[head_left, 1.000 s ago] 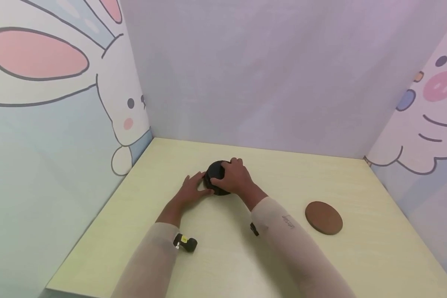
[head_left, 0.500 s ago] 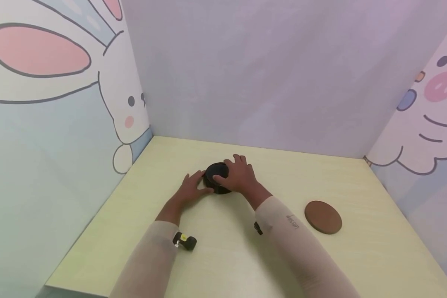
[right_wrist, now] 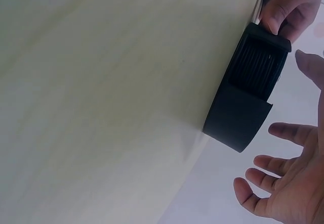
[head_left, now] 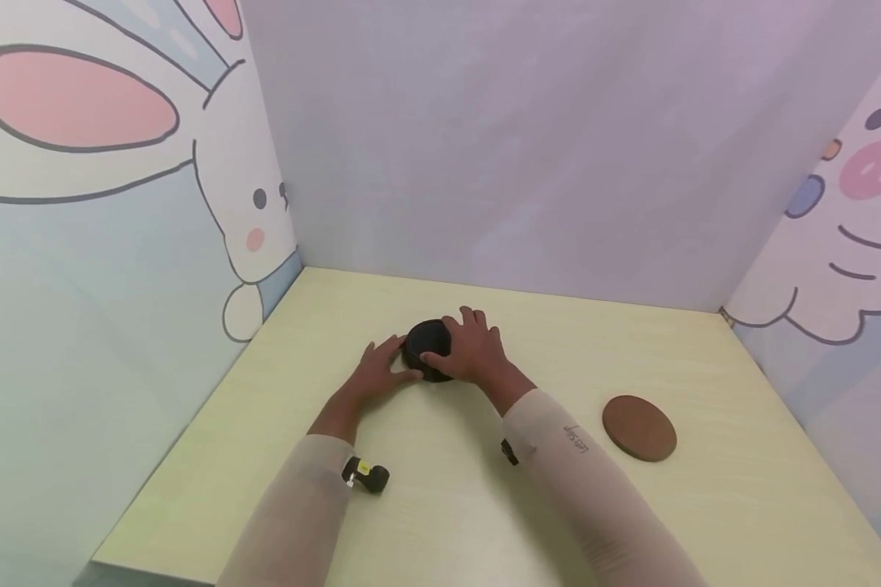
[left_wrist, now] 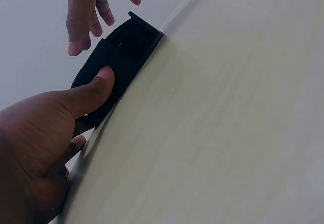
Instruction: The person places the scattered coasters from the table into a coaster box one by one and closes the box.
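Observation:
A round black holder [head_left: 426,336] with a raised rim stands on the pale table, toward the back in the head view. Through a cutout in its side, the right wrist view shows several thin dark discs [right_wrist: 255,64] stacked inside. My left hand [head_left: 373,375] grips the holder's left side, its thumb [left_wrist: 98,87] along the wall and fingers round the far side. Over the right part of the holder hovers my right hand [head_left: 473,350], fingers spread and loosely bent, apart from the wall in the right wrist view. It hides part of the holder's top in the head view.
A brown round coaster [head_left: 639,428] lies flat on the table to the right of my right forearm. Cartoon-printed walls [head_left: 117,326] stand at left and right, and a plain pale backdrop [head_left: 499,163] rises behind the table's back edge.
My right hand has shifted slightly right and back from the holder's top, where it was touching a black disc. The top now looks sunken within the rim. My left hand keeps its grip.

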`<act>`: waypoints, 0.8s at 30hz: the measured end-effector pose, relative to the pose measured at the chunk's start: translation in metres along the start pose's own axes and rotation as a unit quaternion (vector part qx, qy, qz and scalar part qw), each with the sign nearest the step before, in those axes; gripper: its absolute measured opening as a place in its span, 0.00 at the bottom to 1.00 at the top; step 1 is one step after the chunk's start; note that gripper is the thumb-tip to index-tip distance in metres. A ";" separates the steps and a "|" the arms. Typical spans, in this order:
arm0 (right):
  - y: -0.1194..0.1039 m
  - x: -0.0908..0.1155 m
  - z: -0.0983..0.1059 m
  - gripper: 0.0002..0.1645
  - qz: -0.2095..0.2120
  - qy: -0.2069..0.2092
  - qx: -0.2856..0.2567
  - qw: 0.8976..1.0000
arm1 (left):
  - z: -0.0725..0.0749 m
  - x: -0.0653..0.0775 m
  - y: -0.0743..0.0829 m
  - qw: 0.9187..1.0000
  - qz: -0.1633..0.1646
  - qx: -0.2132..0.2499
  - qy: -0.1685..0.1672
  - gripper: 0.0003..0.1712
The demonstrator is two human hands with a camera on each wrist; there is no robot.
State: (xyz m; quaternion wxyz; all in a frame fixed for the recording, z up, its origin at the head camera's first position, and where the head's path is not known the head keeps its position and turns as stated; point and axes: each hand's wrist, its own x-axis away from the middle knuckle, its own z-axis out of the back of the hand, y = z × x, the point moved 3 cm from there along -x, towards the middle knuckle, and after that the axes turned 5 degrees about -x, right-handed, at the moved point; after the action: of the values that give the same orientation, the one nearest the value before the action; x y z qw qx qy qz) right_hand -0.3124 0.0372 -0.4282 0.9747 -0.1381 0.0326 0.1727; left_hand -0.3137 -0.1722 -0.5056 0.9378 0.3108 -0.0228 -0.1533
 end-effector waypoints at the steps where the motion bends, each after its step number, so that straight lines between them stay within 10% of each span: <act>1: 0.001 0.000 0.000 0.51 -0.002 0.000 -0.001 1.000 | 0.000 0.000 0.000 1.000 0.001 -0.001 0.000 0.51; 24: 0.075 0.026 0.034 0.54 -0.070 -0.012 -0.019 0.997 | 0.000 0.002 -0.001 0.999 0.024 0.032 -0.005 0.54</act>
State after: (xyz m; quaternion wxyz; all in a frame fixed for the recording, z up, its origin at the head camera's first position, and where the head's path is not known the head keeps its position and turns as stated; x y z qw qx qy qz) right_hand -0.3136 0.1231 -0.4178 0.9820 -0.1561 0.0079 0.1063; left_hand -0.3123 -0.1737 -0.5059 0.9307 0.3388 -0.0401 -0.1317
